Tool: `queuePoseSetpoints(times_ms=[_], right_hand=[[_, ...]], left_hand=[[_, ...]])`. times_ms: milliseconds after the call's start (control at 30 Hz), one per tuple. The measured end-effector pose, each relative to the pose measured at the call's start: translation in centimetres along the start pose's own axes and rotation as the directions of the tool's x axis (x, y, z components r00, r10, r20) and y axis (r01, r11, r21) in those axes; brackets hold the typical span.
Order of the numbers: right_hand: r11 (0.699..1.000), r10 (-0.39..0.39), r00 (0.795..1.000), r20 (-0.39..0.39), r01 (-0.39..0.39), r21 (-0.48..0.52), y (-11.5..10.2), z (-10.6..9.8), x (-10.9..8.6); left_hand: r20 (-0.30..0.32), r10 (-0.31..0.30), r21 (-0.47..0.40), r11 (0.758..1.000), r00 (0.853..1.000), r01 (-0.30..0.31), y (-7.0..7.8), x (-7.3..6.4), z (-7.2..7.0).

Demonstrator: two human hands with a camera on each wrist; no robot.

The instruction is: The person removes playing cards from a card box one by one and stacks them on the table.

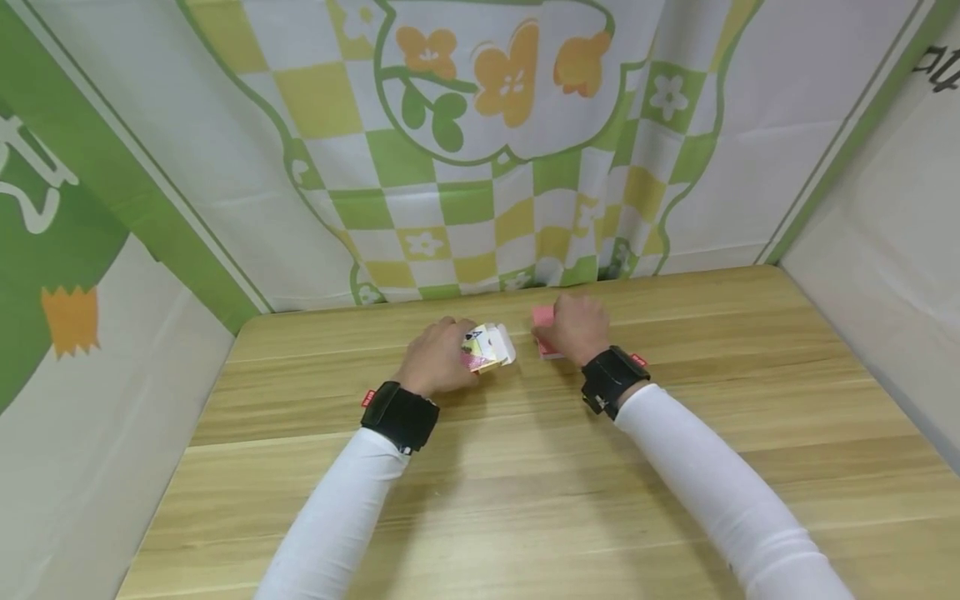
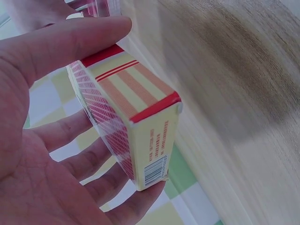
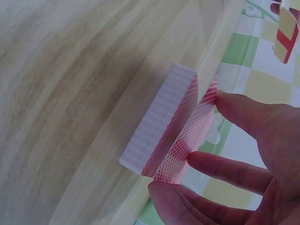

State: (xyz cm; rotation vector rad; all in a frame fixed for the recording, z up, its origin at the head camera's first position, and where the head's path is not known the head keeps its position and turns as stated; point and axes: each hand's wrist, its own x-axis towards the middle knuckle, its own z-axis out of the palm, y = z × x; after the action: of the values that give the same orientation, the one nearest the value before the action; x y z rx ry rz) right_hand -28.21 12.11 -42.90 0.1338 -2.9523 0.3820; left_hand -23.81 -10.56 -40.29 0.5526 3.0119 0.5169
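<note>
My left hand grips a playing-card box between thumb and fingers, a little above the table. The box's white flap stands open on the right. In the left wrist view, the box shows a red-edged striped side and a barcode on its end. Beside it, a deck of red-backed playing cards lies on the table. My right hand pinches a red-patterned card by its ends, just above the deck and slightly tilted from it. Whether it is one card or several, I cannot tell.
Both hands work near the back of a wooden table. Behind the table hangs a checked, flowered cloth, with more cloth along the right and left sides.
</note>
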Motion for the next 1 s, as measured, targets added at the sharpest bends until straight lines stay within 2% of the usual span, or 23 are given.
queuePoseSetpoints(times_ms=[300, 1000], right_hand=[[0.999, -0.015, 1.000, -0.026, 0.014, -0.045, 0.1, 0.7, 0.2], [0.998, 0.011, 1.000, -0.001, -0.012, -0.056, 0.1, 1.1, 0.2]], left_hand=[[0.004, 0.007, 0.001, 1.000, 1.000, -0.007, 0.1, 0.1, 0.0], [0.024, -0.011, -0.009, 1.000, 1.000, 0.011, 0.1, 0.2, 0.2]])
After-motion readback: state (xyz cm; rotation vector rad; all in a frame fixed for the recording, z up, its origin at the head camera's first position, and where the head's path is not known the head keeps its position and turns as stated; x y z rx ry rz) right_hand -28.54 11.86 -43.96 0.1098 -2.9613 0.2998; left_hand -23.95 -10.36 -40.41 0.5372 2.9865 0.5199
